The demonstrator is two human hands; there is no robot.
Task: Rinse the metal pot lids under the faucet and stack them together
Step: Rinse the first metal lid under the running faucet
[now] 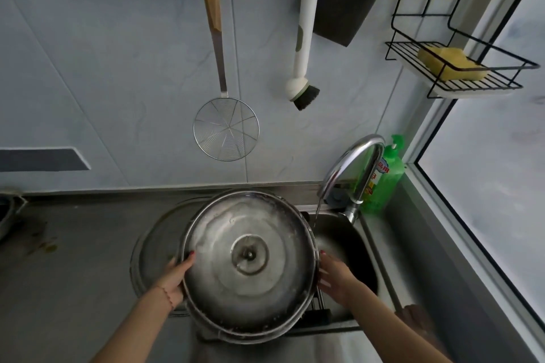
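A large round metal pot lid [247, 262] is held with its underside toward me, over the left edge of the sink [351, 233]. A second lid's rim [250, 337] shows just below and behind it. My left hand [177, 277] grips the lid's left rim, thumb on the inner face. My right hand [333, 277] holds the right rim, fingers behind the edge. The chrome faucet [348, 168] runs a thin stream of water [315, 215] that falls just past the lid's upper right edge into the sink.
A glass lid [153, 247] lies flat on the counter behind the held lid. A green soap bottle [383, 179] stands by the faucet. A wire skimmer [225, 126] and dish brush [305, 47] hang on the wall. A wire rack with a yellow sponge [451, 63] sits upper right.
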